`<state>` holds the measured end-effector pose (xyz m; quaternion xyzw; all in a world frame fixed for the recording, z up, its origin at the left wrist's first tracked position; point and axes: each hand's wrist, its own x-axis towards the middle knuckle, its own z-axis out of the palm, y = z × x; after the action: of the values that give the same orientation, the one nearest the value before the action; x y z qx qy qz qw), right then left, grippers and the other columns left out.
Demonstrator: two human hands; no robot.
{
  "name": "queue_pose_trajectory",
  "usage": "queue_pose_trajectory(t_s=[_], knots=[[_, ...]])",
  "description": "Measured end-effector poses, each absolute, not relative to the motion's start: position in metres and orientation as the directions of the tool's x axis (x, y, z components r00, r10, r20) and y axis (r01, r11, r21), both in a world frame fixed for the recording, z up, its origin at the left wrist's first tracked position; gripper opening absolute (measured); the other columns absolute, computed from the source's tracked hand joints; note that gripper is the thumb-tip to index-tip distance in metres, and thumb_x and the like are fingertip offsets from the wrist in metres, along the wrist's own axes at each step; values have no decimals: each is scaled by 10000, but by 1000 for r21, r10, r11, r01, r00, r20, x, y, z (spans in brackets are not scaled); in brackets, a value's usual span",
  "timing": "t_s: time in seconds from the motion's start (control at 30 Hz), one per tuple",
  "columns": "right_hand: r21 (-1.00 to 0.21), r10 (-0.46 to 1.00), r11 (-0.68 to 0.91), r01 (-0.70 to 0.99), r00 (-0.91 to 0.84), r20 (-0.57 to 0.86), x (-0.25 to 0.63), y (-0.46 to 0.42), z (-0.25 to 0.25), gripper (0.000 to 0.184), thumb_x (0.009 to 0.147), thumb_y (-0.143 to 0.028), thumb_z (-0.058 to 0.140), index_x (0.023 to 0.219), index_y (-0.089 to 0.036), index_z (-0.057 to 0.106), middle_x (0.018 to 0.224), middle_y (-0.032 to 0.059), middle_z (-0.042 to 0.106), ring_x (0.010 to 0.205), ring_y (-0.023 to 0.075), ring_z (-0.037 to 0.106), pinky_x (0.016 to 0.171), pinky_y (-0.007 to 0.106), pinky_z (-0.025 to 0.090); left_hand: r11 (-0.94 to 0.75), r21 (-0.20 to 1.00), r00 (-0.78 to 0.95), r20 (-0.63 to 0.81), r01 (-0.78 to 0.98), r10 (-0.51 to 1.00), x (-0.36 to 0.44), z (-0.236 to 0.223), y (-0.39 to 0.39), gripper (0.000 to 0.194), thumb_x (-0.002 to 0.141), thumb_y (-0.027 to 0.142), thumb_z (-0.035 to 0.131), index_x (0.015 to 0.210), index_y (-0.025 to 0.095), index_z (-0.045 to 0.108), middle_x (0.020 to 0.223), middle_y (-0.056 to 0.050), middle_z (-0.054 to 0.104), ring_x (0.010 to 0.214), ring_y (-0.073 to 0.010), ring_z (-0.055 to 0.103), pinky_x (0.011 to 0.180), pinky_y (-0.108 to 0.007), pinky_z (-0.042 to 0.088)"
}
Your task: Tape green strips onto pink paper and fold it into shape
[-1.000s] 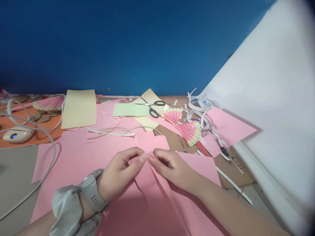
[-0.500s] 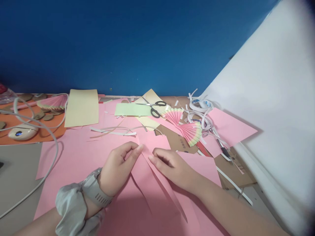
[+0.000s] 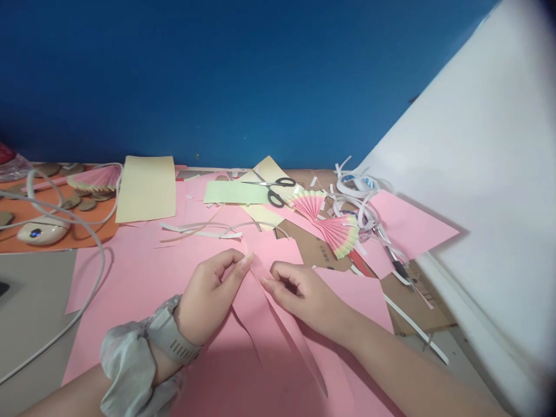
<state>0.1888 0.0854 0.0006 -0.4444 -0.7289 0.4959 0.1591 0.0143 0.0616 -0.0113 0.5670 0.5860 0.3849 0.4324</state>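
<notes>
A folded pink paper sheet (image 3: 271, 255) lies in front of me on a larger pink sheet (image 3: 143, 272). My left hand (image 3: 211, 298), with a grey watch and a grey scrunchie at the wrist, has its fingers curled and its fingertips pressing the left edge of the fold. My right hand (image 3: 304, 295) is curled too, with its fingertips pinching the fold's right edge. The fold's creases run back toward me between both hands.
Black-handled scissors (image 3: 273, 191) lie at the back on green and yellow papers. Pleated pink fans (image 3: 330, 223) sit right of them beside white paper strips (image 3: 354, 194). A white cable (image 3: 93, 255) and a cream mouse-like device (image 3: 41, 231) are at the left. A white board (image 3: 486, 191) leans at the right.
My fingertips, which met on the raised tip of the fold, have drawn apart, and the fold now lies flatter. The view has shifted slightly to the left.
</notes>
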Motion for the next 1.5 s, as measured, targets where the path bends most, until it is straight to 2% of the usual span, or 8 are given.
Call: queue_pose_trajectory(t_s=[0.23,0.33,0.53,0.63,0.7,0.97,1.17,1.5], knots=[[-859,799,118,498,-562,-216,190,86,0,381,902,-422,405,639,-206,233,600,-64,214,539,91,217,482,244,180,56,937,-2,-59,345,998,16,-10,61,320,873,415,442,658,185,496,585,55,377,568,-110,364,556,-221,324],[-851,774,139,506,-592,-225,191,87,1,393,906,-443,394,633,-203,244,599,-64,224,539,90,238,488,242,193,48,946,-54,-32,322,998,13,-11,62,289,852,408,488,686,180,546,622,43,470,611,-118,430,601,-224,357],[-889,809,83,450,-551,-204,194,90,-3,412,909,-476,371,629,-206,236,624,-57,216,562,97,268,516,236,236,59,996,-29,-57,72,998,13,-10,61,283,859,410,485,1077,231,468,642,54,502,563,-112,458,548,-208,380],[-926,839,63,373,-523,-153,195,91,-5,385,920,-469,346,649,-210,262,654,-48,259,603,106,311,562,234,286,48,995,153,-61,85,986,18,-9,58,199,864,375,483,900,191,550,708,16,543,656,-135,488,635,-235,414],[-936,849,70,345,-514,-126,195,90,-5,368,926,-459,339,660,-209,287,667,-44,292,618,111,335,588,234,312,56,980,216,-97,190,972,20,-9,57,295,884,373,437,704,170,553,657,15,530,633,-135,468,632,-243,410],[-946,839,-29,323,-507,-199,190,81,1,381,939,-475,278,671,-209,329,642,-42,340,595,114,363,577,235,342,90,959,79,-115,269,990,16,-14,56,355,882,412,434,623,171,464,601,40,478,567,-108,443,522,-215,384],[-951,824,-81,300,-517,-233,187,80,7,376,941,-453,289,653,-211,292,645,-46,312,576,103,333,542,225,330,122,992,172,-126,32,977,19,-10,54,219,875,350,488,954,183,606,907,-14,665,824,-185,616,736,-280,503],[-950,831,3,311,-530,-171,185,77,2,364,931,-459,315,660,-217,291,647,-40,321,590,119,344,570,236,333,85,990,174,-105,115,979,21,-16,52,284,864,260,505,1116,185,611,1082,-40,671,1039,-244,594,927,-357,454]])
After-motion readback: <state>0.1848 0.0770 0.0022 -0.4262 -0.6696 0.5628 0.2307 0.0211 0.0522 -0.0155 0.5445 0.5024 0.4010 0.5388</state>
